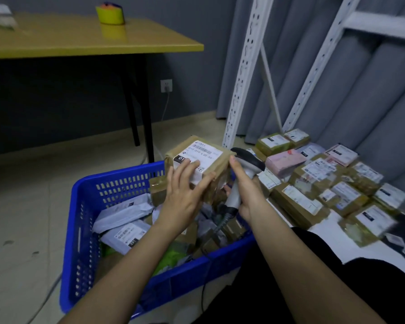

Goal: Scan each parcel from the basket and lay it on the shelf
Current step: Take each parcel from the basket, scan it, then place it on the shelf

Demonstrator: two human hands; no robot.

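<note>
A brown taped parcel (207,152) with a white label is held above the blue basket (117,181). My left hand (185,195) holds it from the near side, fingers spread over the label and thumb along its front edge. My right hand (246,190) grips the handle of a grey and black barcode scanner (248,161), whose head sits right beside the parcel's right edge. The basket holds several more parcels and grey mailing bags (124,211). Many labelled parcels (313,183) lie on the low white shelf (344,246) at the right.
A yellow table (84,38) with black legs stands at the back left, with a yellow-green object (110,14) on it. White shelf uprights (243,66) rise in front of grey curtains. A cable runs from a wall socket (166,85) down to the floor.
</note>
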